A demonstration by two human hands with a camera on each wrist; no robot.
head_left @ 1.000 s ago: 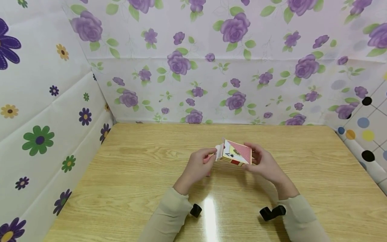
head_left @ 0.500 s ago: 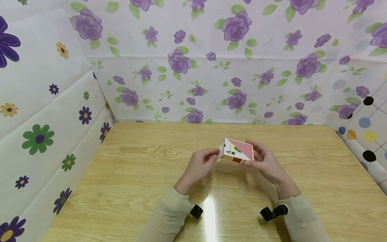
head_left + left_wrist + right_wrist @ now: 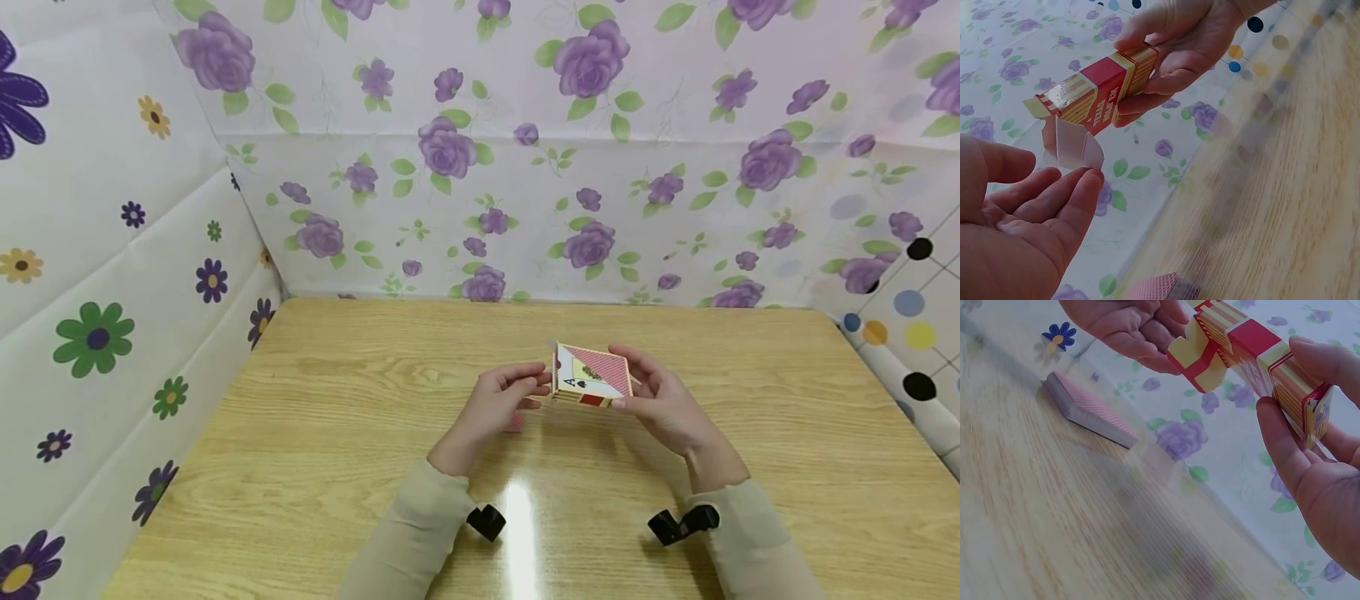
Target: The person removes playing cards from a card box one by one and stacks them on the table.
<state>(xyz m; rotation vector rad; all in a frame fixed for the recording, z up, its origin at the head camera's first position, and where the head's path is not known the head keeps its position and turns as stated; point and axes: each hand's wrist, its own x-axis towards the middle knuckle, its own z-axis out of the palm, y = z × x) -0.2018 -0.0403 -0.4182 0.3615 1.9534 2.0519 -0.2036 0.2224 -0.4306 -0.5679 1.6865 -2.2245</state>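
My right hand (image 3: 667, 408) holds a playing card box (image 3: 594, 372) by its right end, above the table, thumb on the near edge and fingers behind. The box has an ace of spades and a red pattern on its face, and red and yellow striped sides. At its left end the lid flap (image 3: 1072, 145) hangs open. My left hand (image 3: 491, 410) is beside that end with its fingers extended, fingertips right at the flap and the thumb apart from it. Below the left hand, a deck of cards (image 3: 1092, 411) with pink-red backs lies on the table, mostly hidden in the head view.
The wooden table (image 3: 337, 467) meets a rose-printed cloth wall (image 3: 480, 192) at the back. A flower-printed cloth (image 3: 97, 392) closes the left side and a dotted one (image 3: 907, 333) the right. Black cameras (image 3: 487, 522) sit on both wrists.
The left thumb and fingers, earlier pinched at the flap, have spread and let go of it. The box has shifted slightly right and tilted a little in the right hand.
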